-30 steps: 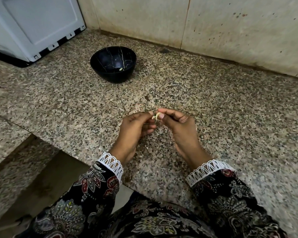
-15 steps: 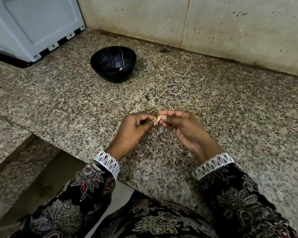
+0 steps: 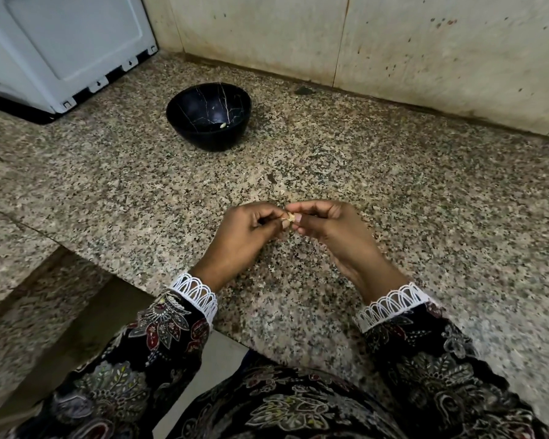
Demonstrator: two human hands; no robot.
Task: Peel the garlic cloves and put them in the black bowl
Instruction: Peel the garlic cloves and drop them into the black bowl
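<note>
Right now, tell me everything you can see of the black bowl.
The black bowl is round and deep, glossy, with thin pale veins like marble across its inside. It stands upright on the speckled granite counter, beyond the hands and toward the wall, near the foot of a white appliance. Neither hand touches it. One small pale piece, probably a peeled clove, lies near the bottom. No chips or cracks can be told apart from the veining.

No legible text anywhere.
White appliance (image 3: 61, 49) at back left: plain panel, small dark marks along its lower edge, too small to read. Black bowl (image 3: 208, 122): pale veining only, no lettering. Stone counter (image 3: 393, 191) and wall (image 3: 425, 52): specks, stains, no signs.
</note>
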